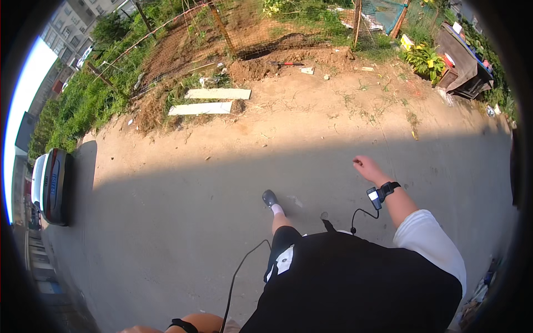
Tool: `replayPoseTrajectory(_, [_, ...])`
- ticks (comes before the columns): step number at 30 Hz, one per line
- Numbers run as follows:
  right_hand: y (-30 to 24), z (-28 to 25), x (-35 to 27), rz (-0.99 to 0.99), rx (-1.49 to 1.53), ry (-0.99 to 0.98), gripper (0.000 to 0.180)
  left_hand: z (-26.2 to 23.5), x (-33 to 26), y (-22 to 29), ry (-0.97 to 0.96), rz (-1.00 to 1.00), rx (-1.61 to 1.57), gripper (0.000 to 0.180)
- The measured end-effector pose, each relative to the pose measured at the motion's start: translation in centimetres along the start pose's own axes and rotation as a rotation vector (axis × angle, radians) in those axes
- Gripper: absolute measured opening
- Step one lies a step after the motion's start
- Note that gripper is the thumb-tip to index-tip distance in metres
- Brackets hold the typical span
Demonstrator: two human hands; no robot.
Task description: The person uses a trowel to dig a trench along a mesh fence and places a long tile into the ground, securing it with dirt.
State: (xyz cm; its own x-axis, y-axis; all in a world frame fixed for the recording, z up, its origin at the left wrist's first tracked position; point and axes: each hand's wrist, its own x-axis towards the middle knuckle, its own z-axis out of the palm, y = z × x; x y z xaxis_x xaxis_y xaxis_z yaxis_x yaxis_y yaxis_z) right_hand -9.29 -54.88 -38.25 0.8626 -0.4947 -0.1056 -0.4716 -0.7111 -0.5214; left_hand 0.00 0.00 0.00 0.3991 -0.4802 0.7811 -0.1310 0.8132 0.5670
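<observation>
Right hand (363,166) is hanging out in front of the body over the shaded road (183,222), its fingers curling loosely into a half-closed fist that is gripping nothing. Just behind it, a black strap with a small device (380,194) is wrapping the wrist, and a thin black cable (361,213) is running from the device down toward the dark clothing. A white sleeve (430,241) is covering the upper part of that arm. Left hand is barely showing: only a wrist with a black band (183,324) is peeking in at the lower edge, so how far that hand is open cannot be told; a second cable (239,277) is rising from beside it toward the waist. One foot in a dark shoe (270,197) with a white sock is stepping onto the road ahead of the body, nearer to the right hand than anything else. Beyond the shade, sunlit dirt (311,105) is stretching to a wire fence (261,28), with two pale planks (208,101) lying near the grass. A parked car (51,186) is standing at the far left, and a dark cart (461,61) is sitting at the upper right beside a leafy plant (425,60).
</observation>
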Motion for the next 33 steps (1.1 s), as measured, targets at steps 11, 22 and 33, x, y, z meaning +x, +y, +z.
replayPoseTrajectory(11, [5.2,-1.5,11.5,0.77,-0.043,-0.527,0.031,-32.0,21.4,-19.4,0.413,0.39,-0.191,0.027])
replayPoseTrajectory(22, [15.7,-5.2,47.0,0.676,-0.247,-0.52,0.038,-47.0,40.8,-42.6,0.276,0.021,0.068,0.022])
replayPoseTrajectory(33, [4.0,-14.3,95.1,-0.317,-0.611,-0.232,0.018,-75.0,37.8,-72.3,0.416,-1.375,2.002,0.024])
